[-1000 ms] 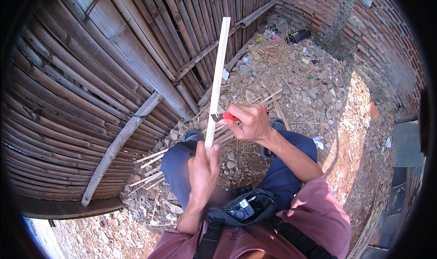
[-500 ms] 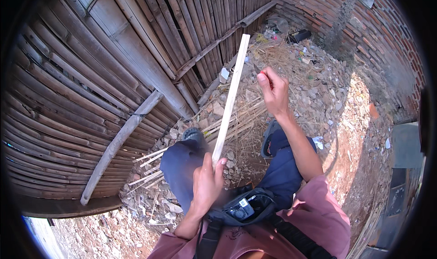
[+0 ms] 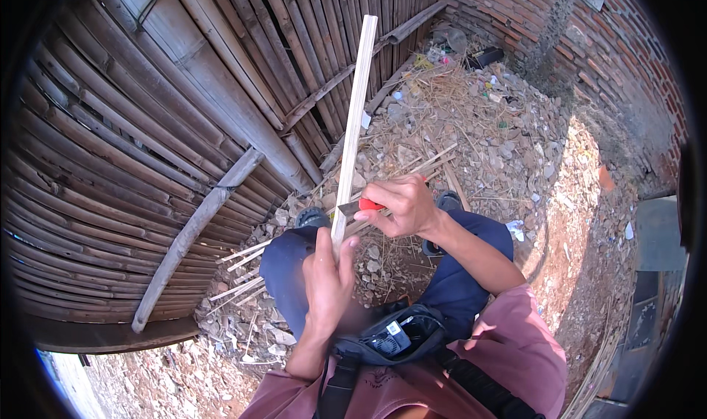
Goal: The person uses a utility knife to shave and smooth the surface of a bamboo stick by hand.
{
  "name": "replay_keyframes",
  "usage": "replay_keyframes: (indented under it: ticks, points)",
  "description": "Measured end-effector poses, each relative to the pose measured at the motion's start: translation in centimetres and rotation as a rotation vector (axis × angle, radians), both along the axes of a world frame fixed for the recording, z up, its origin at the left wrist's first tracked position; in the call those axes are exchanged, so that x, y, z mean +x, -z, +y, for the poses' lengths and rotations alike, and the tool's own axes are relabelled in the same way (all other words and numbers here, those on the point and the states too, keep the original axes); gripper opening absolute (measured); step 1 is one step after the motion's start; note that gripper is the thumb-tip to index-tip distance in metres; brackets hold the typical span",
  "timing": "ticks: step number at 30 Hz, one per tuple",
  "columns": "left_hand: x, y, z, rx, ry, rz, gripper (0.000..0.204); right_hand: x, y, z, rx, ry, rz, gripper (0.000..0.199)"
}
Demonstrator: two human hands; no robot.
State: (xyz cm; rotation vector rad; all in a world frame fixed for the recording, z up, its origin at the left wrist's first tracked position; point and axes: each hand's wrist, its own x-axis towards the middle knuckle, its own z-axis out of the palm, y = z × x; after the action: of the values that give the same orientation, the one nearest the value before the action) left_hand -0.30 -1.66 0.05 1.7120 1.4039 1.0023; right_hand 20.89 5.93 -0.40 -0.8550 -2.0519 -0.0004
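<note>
My left hand (image 3: 326,279) grips the lower end of a long pale bamboo strip (image 3: 355,117) that points up and away from me. My right hand (image 3: 401,205) holds a knife with a red handle (image 3: 370,204), its blade laid against the strip just above my left hand. Both hands are over my knees, which are in dark blue trousers (image 3: 283,261). Thin bamboo slivers (image 3: 243,253) lie on the ground by my left knee.
A fence of dark bamboo poles (image 3: 147,124) fills the left side. Rubble, straw and litter (image 3: 479,124) cover the ground ahead, with a brick wall (image 3: 604,43) at the back right. A black pouch (image 3: 394,338) hangs at my waist.
My right hand had swung up along the strip toward its far end; it has come back down and the knife is against the strip near my left hand again.
</note>
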Motion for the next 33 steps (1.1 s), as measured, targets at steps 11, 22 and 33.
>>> replay_keyframes:
  ticks: [11,22,33]
  points:
    - [0.1,-0.3,0.5,0.064,-0.028,0.067,0.02,-1.3,0.4,-0.7,0.022,-0.017,-0.005,0.041]
    - [0.4,-0.6,0.3,0.073,-0.042,0.015,0.02,-1.2,0.2,-0.7,0.042,0.018,-0.029,0.037]
    - [0.2,-0.1,0.2,0.075,-0.038,0.029,0.025,-1.0,0.0,-0.3,0.038,0.065,-0.025,0.041]
